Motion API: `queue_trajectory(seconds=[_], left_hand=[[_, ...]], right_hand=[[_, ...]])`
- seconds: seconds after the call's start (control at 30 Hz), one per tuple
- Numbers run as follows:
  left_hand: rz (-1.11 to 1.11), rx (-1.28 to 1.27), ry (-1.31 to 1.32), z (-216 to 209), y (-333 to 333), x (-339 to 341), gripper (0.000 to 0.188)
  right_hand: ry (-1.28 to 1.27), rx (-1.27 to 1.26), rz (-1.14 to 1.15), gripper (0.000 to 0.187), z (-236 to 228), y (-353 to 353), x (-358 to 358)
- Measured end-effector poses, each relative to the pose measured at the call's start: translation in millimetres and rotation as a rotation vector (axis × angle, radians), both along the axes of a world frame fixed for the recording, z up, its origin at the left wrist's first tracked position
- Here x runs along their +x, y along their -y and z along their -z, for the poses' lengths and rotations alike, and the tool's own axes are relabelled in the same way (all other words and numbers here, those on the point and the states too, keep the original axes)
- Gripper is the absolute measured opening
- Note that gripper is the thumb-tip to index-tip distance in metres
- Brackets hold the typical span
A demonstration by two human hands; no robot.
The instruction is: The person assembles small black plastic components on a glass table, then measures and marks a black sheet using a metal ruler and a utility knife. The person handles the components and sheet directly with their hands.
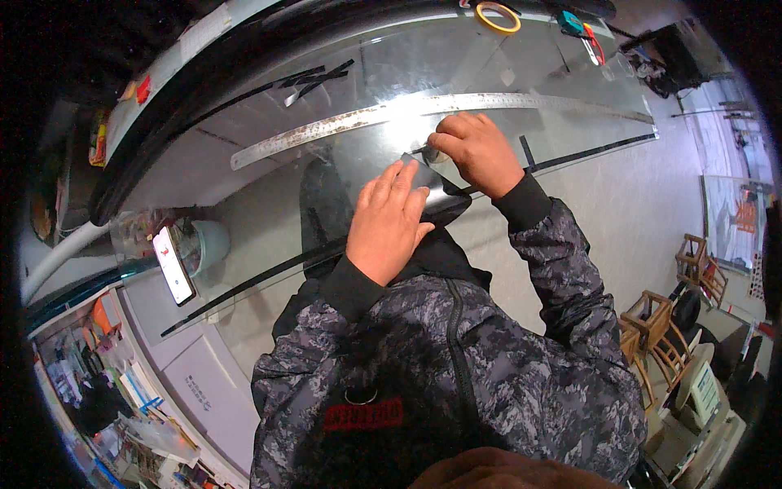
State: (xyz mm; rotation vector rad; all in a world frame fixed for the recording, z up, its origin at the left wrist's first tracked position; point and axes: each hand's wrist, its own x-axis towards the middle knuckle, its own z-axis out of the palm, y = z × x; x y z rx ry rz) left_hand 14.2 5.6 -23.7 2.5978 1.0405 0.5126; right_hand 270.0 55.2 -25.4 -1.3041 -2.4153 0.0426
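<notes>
My left hand (pixel 388 216) lies with fingers stretched over a glossy black sheet (pixel 444 194), its fingertips pressing near the sheet's far corner. Just to the right, my right hand (pixel 479 155) is closed in a pinch beside that corner. A small dark tip shows at its fingertips, but what they hold is too small and hidden to name. Both hands are over a glass tabletop (pixel 269 200). Beyond them a long, stained metal ruler (pixel 326 126) lies across the glass.
Thin black strips (pixel 322 77) lie at the far left, and another strip (pixel 595 152) runs along the near right edge. A yellow tape roll (pixel 498 18) and a red-handled tool (pixel 595 47) sit at the back. A phone (pixel 173 265) stands left; wooden stools (pixel 648 314) stand right.
</notes>
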Motion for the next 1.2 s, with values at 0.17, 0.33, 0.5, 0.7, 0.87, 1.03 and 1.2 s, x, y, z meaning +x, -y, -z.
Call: queue_trajectory(seconds=[0.17,0.33,0.5,0.7,0.87,1.03,1.2], left_hand=[[-0.012,-0.026,-0.020,-5,-1,3,0.055],[-0.017,-0.043,-0.032,-7,0,3,0.055],[-0.012,-0.049,-0.046,-5,-1,3,0.055],[-0.011,-0.037,-0.041,-5,-1,2,0.054],[-0.015,-0.039,-0.021,-5,-1,2,0.054],[-0.015,-0.039,-0.015,-4,-1,2,0.055],[-0.016,-0.039,-0.018,-5,-1,2,0.055]], right_hand=[[0.006,0.017,-0.006,0.025,-1,0,1],[0.036,0.017,-0.007,0.023,-1,-1,1],[0.045,0.043,-0.021,0.021,0,-3,2],[0.058,0.096,-0.028,0.014,2,-6,1],[0.052,0.112,-0.035,0.013,3,-8,1],[0.049,0.096,-0.040,0.013,4,-11,2],[0.047,0.044,-0.037,0.019,2,-10,3]])
